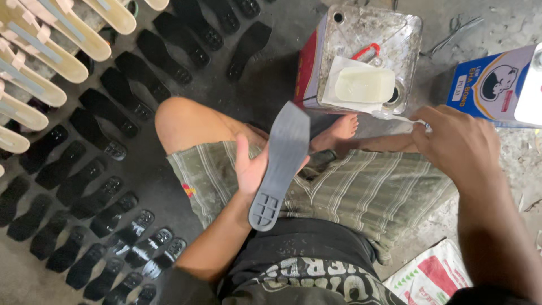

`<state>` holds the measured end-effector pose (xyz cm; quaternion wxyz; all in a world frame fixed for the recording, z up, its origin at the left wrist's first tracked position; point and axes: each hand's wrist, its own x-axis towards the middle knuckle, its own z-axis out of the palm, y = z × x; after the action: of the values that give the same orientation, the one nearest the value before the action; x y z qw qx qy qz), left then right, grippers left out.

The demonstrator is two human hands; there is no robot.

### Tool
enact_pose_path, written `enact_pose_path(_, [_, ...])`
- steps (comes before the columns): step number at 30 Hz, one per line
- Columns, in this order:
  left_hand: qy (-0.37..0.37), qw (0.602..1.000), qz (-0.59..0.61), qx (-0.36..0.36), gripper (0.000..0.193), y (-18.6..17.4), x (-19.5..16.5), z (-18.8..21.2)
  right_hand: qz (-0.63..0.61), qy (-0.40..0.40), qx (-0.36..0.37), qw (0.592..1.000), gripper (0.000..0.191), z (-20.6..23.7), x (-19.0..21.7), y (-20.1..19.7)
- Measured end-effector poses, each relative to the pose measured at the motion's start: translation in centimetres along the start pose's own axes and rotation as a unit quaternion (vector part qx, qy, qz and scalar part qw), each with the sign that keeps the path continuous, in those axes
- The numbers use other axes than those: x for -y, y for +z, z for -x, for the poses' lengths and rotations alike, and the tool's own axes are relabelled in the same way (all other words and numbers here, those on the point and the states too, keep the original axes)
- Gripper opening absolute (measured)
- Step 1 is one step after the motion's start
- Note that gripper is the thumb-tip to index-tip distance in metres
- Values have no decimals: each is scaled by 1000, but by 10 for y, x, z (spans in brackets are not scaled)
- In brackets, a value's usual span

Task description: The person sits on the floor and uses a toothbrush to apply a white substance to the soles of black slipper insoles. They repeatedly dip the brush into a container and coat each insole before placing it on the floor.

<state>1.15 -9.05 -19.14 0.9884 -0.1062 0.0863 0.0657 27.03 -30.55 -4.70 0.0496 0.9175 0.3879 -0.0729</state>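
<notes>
Nearest to cam: dark printed shirt front, then striped grey-green cloth shorts (pixel 361 192) over crossed legs; person sits on grey concrete floor (pixel 265 85).

L hand (pixel 251 166) palm up over the lap, fingers cupped under a flat grey rubber shoe sole (pixel 280 164). Sole rests on palm, heel end w/ moulded grid toward the body, toe end pointing away and up, slightly blurred. Grip = loose cradle, thumb along the sole's left edge, not clenched.

R hand (pixel 457 144) out to the right, just past the R knee, fingers pinched closed on a thin pale stick-like handle (pixel 403 118); its far end reaches toward the tin. What the tip is: can't tell.

Lower right corner: white sack w/ red and green print (pixel 432 277) on the floor.

Bare foot (pixel 339 130) sticks out beyond the sole, just before the tin.

Further: square metal tin w/ grimy top and red side (pixel 361 56), standing directly ahead of the lap. On top of it a translucent whitish plastic tub (pixel 364 85) sitting on a white sheet; red ring handle behind it. Right of the tin, near R hand: blue-and-white carton box (pixel 497 85).

Left side, from near to far: rows of black rubber soles (pixel 101 186) laid out on the floor, close-packed, well apart from the L hand. Top left corner: cream-coloured insoles w/ straps (pixel 51 51), overlapping in a fan.

Far top right: metal scissors (pixel 454 31) on the floor.
</notes>
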Motion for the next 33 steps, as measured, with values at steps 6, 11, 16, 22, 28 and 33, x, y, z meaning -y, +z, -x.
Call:
enact_pose_path(6, [-34,996,-76,20,116,45,18,-10,-456,-6,-46,889,18,31,66,45])
enact_pose_path(11, [-34,979,-198,30,119,83,33,-8,-460,42,-115,879,15,34,100,70])
enact_pose_path(16, [-23,978,-196,59,114,95,36,-8,-378,-116,-242,886,14,31,116,54])
enact_pose_path(22, [-52,995,-81,5,118,66,32,2,-325,-195,-120,917,11,35,105,30])
enact_pose_path(28, [-117,992,-23,35,120,41,32,10,-312,-45,-211,925,8,28,76,38])
enact_pose_path(33, [-108,993,23,45,123,42,21,15,-317,-97,-230,915,14,49,92,40])
